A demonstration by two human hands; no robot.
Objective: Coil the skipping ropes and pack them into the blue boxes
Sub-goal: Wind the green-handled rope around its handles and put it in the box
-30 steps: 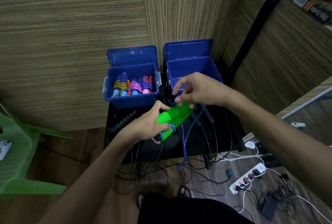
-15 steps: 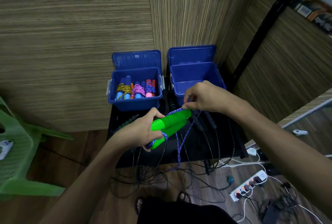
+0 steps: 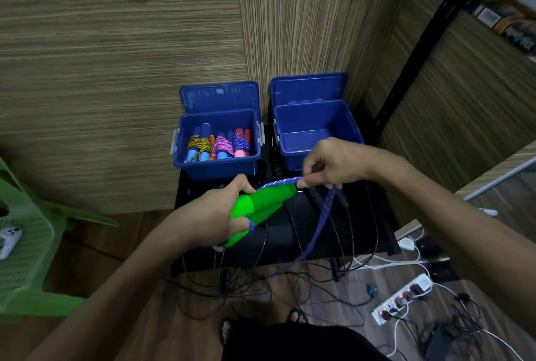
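Observation:
My left hand (image 3: 211, 215) grips the two green handles (image 3: 262, 201) of a skipping rope, held side by side over a black table (image 3: 290, 241). My right hand (image 3: 333, 162) pinches the purple rope (image 3: 319, 221) at the handles' far tip; a strand runs along the top of the handles and the rest hangs down to the floor. Behind stand two open blue boxes. The left box (image 3: 217, 165) holds several coiled ropes with coloured handles. The right box (image 3: 316, 117) has nothing in it.
Black ropes with dark handles (image 3: 316, 201) lie on the table and trail to the floor. A power strip (image 3: 403, 298) and cables lie at the right. A green plastic chair (image 3: 26, 244) stands at the left. Wood panels wall in the back.
My right hand has drawn the purple rope up along the top of the green handles to their far tip. The left hand keeps its grip on the handles.

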